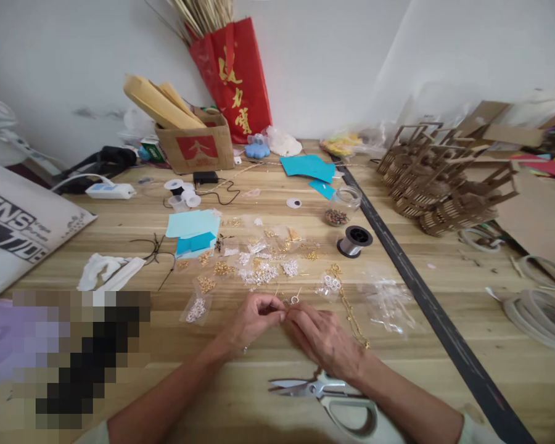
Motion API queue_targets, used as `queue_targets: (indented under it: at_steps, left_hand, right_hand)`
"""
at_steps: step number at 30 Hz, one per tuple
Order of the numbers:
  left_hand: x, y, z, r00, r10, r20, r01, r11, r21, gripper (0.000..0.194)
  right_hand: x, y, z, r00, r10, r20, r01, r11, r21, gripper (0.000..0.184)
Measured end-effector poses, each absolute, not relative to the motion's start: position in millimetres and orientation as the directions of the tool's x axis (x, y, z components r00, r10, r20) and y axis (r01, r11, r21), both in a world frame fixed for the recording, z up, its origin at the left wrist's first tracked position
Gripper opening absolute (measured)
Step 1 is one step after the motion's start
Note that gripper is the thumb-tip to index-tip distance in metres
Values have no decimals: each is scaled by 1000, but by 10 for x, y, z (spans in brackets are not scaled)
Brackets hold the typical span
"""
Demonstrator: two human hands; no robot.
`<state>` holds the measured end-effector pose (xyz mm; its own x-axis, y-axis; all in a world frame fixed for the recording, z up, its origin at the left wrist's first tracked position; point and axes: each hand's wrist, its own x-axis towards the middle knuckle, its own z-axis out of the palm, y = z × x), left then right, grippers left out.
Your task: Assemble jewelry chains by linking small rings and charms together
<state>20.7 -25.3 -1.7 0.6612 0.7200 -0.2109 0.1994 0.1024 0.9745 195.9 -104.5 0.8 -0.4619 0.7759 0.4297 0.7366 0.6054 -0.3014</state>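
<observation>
My left hand [258, 317] is closed in a pinch, its thumb and fingertips meeting those of my right hand [321, 338] over the table. The fingers of my right hand are closed too. What lies between the fingertips is too small and hidden to name. Just beyond them show a small ring-shaped piece [295, 300] and a thin gold pin [299, 291]. Scissors [314, 387] with pale handles lie under my right wrist. To the right of that hand is a gold chain [346, 306]. Small gold and white jewelry findings [261, 271] are spread beyond both hands.
A wire spool [354, 242], a jar of beads [337, 216] and blue sheets [194, 228] stand or lie farther back. Clear plastic bags [388, 299] are at the right, beside a dark strip [411, 277]. Brown slatted models [444, 179] and coiled tubing [536, 317] lie beyond it.
</observation>
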Motion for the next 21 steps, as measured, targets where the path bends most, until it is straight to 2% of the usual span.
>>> queue_targets:
  at_steps: [3, 8, 10, 21]
  left_hand:
    - [209, -252, -13, 673, 708, -213, 191, 111, 975, 21]
    - [212, -254, -7, 653, 723, -227, 211, 114, 971, 21]
    - [210, -254, -4, 649, 724, -232, 216, 117, 969, 21]
    - [247, -266, 76, 658, 706, -262, 163, 207, 965, 24]
  right_hand:
    - [1968, -1045, 3, -440, 784, 439, 712, 602, -362, 21]
    - [2003, -1014, 38, -272, 882, 385, 551, 471, -689, 11]
    - [2013, -993, 56, -229, 909, 348, 474, 416, -776, 11]
    - [2017, -958, 33, -149, 970, 191, 295, 228, -928, 8]
